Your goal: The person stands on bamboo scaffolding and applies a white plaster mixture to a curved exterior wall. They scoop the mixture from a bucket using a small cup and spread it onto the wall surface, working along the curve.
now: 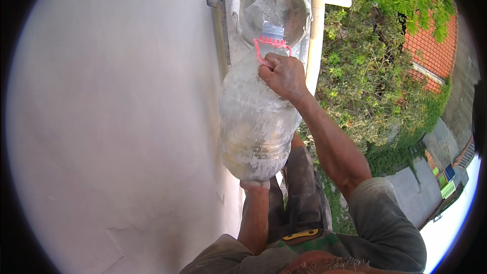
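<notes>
A large clear plastic water jug [258,116], smeared with whitish dirt, is tilted with its neck pointing away from me over a bucket [235,12]. My right hand [284,76] is closed round the pink carrying handle [258,53] fitted at the jug's neck. Under the jug's base, my left hand [255,184] holds it up from below; most of its fingers are hidden behind the plastic. Past the jug's mouth, something clear and shiny, apparently water, shows inside the dirty, pale-rimmed bucket.
A smooth grey wall [116,111] rises close on my left. The bucket stands on a narrow, stained plank [229,53]. A pale pole [316,30] runs along its right side, with a short crosspiece. Beyond and below are bushes [355,76] and a red tiled roof [436,45].
</notes>
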Available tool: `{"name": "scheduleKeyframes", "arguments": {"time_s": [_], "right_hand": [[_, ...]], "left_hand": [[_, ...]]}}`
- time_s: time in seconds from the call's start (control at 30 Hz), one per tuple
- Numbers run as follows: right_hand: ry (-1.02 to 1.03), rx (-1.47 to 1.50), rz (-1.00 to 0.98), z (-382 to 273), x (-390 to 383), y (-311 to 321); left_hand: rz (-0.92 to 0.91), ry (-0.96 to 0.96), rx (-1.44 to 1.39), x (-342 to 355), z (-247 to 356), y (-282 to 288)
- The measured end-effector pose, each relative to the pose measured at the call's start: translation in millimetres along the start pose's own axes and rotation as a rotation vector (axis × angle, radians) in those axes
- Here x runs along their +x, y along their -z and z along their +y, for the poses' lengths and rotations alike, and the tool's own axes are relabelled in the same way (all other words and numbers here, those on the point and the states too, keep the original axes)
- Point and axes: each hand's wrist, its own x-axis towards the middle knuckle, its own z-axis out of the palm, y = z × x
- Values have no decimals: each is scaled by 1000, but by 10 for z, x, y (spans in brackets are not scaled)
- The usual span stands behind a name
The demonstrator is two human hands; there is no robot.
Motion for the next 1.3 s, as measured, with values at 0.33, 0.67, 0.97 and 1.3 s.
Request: {"name": "scheduleKeyframes", "arguments": {"time_s": [0.33,0.67,0.97,1.3], "right_hand": [[-56,-87,-144,10,67,-29],[-76,-72,-128,58,139,-92],[-72,-10,-75,122,187,-149],[-72,-58,-147,83,179,-117]], "left_hand": [[106,8,4,5,67,-10],[97,-23,13,32,63,-2],[144,18,9,84,28,-1],[184,44,-27,66,55,0]]}}
